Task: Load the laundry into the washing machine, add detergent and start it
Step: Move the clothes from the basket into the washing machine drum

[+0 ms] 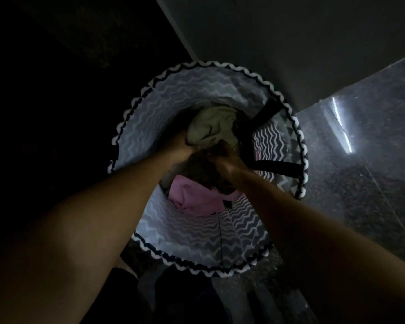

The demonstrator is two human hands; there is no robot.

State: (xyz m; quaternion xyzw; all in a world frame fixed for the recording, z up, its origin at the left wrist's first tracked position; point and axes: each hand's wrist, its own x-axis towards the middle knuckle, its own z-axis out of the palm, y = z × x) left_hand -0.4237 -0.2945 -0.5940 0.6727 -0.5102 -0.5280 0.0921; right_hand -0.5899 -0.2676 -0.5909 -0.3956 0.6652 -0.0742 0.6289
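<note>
A round fabric laundry basket (150, 108) with a grey zigzag pattern and black handles stands on the floor below me. Inside lie a pale beige garment (211, 127), a dark garment (204, 169) and a pink garment (192, 199). Both my arms reach down into the basket. My left hand (181, 146) is closed on the edge of the pale beige garment. My right hand (227, 157) is closed on the dark garment beside it. The two hands touch or nearly touch. The scene is dim.
A pale wall or appliance side (290, 43) rises behind the basket. Speckled glossy floor tiles (360, 160) with a light reflection lie to the right. The left side is in darkness. Dark clothing (185, 300) shows at the bottom edge.
</note>
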